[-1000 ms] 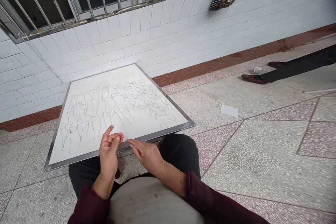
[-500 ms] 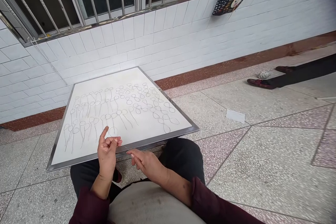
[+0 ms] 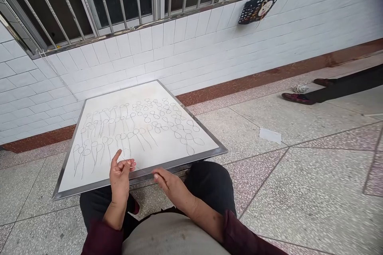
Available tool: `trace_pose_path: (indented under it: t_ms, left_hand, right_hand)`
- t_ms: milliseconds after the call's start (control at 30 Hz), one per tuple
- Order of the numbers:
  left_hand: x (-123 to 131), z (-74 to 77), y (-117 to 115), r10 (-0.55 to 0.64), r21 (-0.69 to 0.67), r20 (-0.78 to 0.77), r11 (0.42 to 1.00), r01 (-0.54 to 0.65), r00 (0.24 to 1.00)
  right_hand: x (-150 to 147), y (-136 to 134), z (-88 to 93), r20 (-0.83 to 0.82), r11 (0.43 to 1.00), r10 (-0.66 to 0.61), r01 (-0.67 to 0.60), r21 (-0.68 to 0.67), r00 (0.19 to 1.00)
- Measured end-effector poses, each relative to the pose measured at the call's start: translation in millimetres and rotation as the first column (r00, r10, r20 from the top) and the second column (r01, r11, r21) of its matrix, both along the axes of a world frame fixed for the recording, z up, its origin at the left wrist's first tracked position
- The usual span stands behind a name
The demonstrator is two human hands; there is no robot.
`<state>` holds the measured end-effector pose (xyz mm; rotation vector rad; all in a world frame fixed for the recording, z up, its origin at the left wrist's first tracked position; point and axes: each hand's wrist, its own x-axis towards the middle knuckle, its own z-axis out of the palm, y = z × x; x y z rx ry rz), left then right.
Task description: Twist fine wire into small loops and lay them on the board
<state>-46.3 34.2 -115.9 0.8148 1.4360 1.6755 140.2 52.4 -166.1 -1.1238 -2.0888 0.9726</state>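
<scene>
A white board with a metal frame (image 3: 136,173) rests on my knees, and rows of thin looped strands (image 3: 134,127) lie on it. My left hand (image 3: 119,175) hovers over the board's near edge, its thumb and fingers pinched on a fine strand, the forefinger raised. My right hand (image 3: 169,183) sits just right of it at the frame's edge, fingers pinched together on the same thin strand, which is barely visible between the two hands.
A white tiled wall with a barred window (image 3: 119,0) rises behind the board. A black basket (image 3: 257,8) hangs on the wall. Another person's legs and shoes (image 3: 299,97) lie on the terrazzo floor at right, near a white paper scrap (image 3: 270,135).
Both hands have drawn slightly toward me to the board's near edge, and they have moved a little apart. The view has tilted slightly.
</scene>
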Motion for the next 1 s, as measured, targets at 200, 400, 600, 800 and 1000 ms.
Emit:
trace_pose_path:
  t_ms: [200,400,600,800,1000]
  left_hand:
    - [4,-11.8,3,-0.037,-0.036,0.055,0.999,0.039,0.998]
    - [5,-16.9,6,-0.065,-0.059,0.065,0.996,0.069,0.996]
    - [7,-26.8,15,-0.101,-0.066,0.085,0.992,0.107,0.991]
    - [9,-31.9,27,-0.129,-0.055,0.069,0.99,0.133,0.989]
    - [12,-29.9,36,-0.15,-0.027,0.053,0.988,0.152,0.987]
  right_hand:
    - [-1,5,-6.7,0.08,0.972,0.034,-0.052,0.23,0.996]
    - [-4,10,-12.3,0.037,0.953,0.064,-0.072,0.296,0.997]
    - [-7,16,-16.0,-0.057,0.973,0.03,-0.016,0.231,0.998]
    - [-10,25,-13.4,-0.031,0.969,-0.034,0.04,0.242,0.999]
    - [-15,32,-8.9,-0.049,0.967,-0.033,0.044,0.249,0.998]
